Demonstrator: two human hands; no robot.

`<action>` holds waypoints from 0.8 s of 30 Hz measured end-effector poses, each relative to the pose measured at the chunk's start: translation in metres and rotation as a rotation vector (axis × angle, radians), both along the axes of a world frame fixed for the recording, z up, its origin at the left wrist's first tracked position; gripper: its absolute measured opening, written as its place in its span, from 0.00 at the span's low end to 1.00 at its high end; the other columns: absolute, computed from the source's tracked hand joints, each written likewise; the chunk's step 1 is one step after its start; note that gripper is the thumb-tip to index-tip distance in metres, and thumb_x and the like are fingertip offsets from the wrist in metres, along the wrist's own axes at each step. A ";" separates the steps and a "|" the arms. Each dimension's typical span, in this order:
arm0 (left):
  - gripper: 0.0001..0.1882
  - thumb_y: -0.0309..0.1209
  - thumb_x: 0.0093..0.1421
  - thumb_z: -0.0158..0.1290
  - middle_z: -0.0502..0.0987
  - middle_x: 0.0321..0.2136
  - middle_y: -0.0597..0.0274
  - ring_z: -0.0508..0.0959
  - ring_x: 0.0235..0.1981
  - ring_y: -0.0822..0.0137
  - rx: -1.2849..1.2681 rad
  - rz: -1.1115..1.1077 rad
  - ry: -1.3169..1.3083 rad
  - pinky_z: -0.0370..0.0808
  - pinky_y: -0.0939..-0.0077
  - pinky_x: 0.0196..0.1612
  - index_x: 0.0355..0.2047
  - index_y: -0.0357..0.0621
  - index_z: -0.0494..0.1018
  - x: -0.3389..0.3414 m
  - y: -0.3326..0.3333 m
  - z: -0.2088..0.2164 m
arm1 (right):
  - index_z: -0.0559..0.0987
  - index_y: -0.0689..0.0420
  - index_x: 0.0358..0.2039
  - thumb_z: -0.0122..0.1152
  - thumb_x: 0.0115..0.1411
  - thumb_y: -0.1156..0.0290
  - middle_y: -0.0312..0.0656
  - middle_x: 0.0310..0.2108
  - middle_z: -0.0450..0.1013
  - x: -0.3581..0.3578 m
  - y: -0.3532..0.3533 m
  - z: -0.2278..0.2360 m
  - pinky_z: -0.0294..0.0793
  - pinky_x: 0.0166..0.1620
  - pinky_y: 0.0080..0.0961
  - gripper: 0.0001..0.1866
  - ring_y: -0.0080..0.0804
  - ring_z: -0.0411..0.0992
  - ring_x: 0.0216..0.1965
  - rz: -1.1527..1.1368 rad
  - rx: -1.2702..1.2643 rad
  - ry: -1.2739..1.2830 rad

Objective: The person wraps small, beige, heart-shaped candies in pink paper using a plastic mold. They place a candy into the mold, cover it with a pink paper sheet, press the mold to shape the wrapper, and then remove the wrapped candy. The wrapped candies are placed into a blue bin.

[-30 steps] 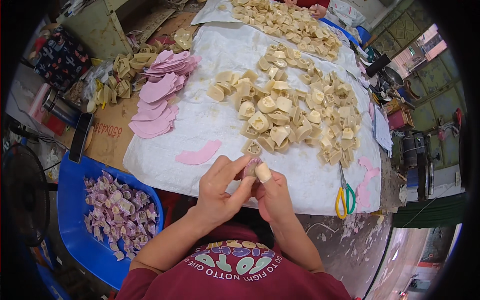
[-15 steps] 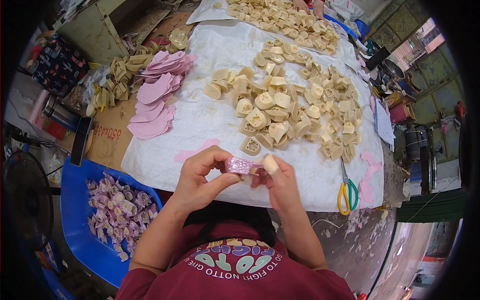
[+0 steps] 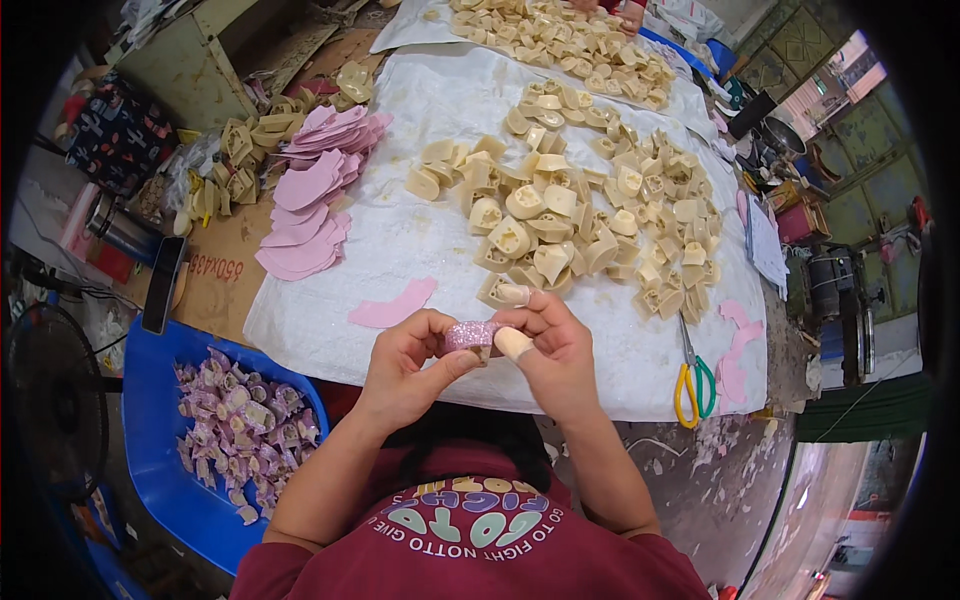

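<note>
A small beige shoe heel with a glittery pink covering (image 3: 470,336) is held over the near edge of the white sheet. My left hand (image 3: 412,362) is closed on it, thumb below and index finger at its left side. On the other side, my right hand (image 3: 552,355) presses its thumb against the right end of the covering; its index finger is raised and its other fingers curl partly out of sight. Pale finger covers sit on the right thumb and index finger. Just beyond the hands lies a flat pink cut piece (image 3: 394,304), with a loose pile of bare beige heels (image 3: 545,215) farther back.
Stacked pink cut pieces (image 3: 305,215) lie at left. A blue tub (image 3: 150,440) of pink-covered heels stands lower left, beside a black fan (image 3: 55,400). Scissors (image 3: 694,378) with yellow and green handles lie at right. Another person's hand (image 3: 630,15) shows at the far end.
My right hand has moved slightly left and closer to the heel, its thumb now against the covering's right end. The heel has turned a little; my left hand still holds it.
</note>
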State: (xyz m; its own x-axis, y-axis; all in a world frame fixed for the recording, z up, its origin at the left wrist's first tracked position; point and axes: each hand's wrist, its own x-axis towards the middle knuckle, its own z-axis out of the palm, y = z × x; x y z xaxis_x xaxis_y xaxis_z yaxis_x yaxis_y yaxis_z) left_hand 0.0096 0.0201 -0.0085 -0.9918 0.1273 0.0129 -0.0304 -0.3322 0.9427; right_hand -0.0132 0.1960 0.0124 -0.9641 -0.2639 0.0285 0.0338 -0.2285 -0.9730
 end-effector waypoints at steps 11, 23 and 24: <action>0.10 0.28 0.60 0.57 0.78 0.32 0.61 0.77 0.30 0.73 0.198 0.093 -0.170 0.75 0.78 0.36 0.40 0.37 0.70 0.015 -0.003 -0.002 | 0.73 0.65 0.48 0.54 0.58 0.82 0.41 0.39 0.76 0.009 -0.007 -0.006 0.72 0.41 0.17 0.16 0.22 0.73 0.39 -0.081 0.006 0.029; 0.12 0.28 0.60 0.57 0.78 0.32 0.60 0.77 0.30 0.74 0.239 0.061 -0.025 0.75 0.81 0.35 0.41 0.36 0.71 0.074 -0.016 0.015 | 0.81 0.63 0.35 0.59 0.59 0.74 0.28 0.26 0.73 0.061 -0.006 0.020 0.65 0.30 0.13 0.07 0.13 0.65 0.27 0.245 0.273 0.017; 0.12 0.28 0.60 0.57 0.78 0.32 0.61 0.76 0.30 0.75 0.224 0.059 -0.013 0.74 0.82 0.35 0.41 0.36 0.71 0.079 -0.018 0.015 | 0.81 0.63 0.34 0.59 0.59 0.73 0.28 0.25 0.72 0.064 -0.009 0.019 0.64 0.29 0.14 0.07 0.13 0.65 0.26 0.258 0.272 0.032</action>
